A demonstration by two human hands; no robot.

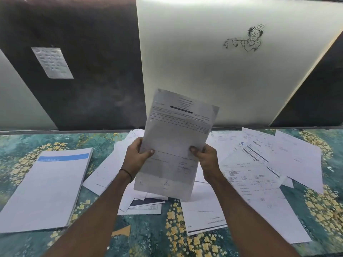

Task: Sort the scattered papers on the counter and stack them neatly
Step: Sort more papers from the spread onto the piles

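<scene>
Printed sheet held up in both hands over the unsorted papers.

The held sheet (176,141) stands nearly upright above the middle of the worktop (148,238), probably raised for reading before it is sorted. The left hand (136,156) pinches its left edge and the right hand (206,156) its right edge, thumbs on the front, so each grip is closed on it. Beneath it, the scattered papers (259,182) overlap at all angles across the middle and right. The neat stack (46,190) lies apart at the left, squared, likely the sorted pile. The sheet's dark heading bar, text and signatures are too blurred to read, as is the white lettering on the stack's blue band. On the far wall are a taped note (52,63) and a flute-player drawing (245,38).
</scene>
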